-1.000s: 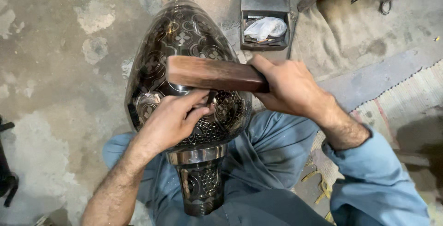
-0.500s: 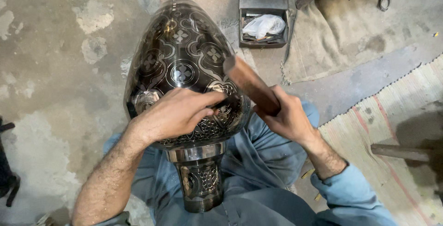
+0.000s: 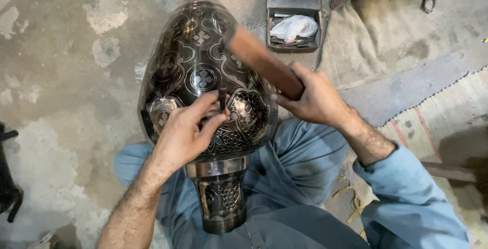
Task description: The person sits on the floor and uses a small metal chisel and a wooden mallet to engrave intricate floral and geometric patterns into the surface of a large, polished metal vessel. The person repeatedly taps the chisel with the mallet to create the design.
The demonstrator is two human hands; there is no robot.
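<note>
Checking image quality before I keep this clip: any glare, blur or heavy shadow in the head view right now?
Head view: soft, even light; bright glints on the dark engraved metal vase and its polished collar. The brown wooden block in the right hand is smeared at its upper end; the left hand with its thin dark punch is sharp. Bottom right corner lies in shadow.
</note>
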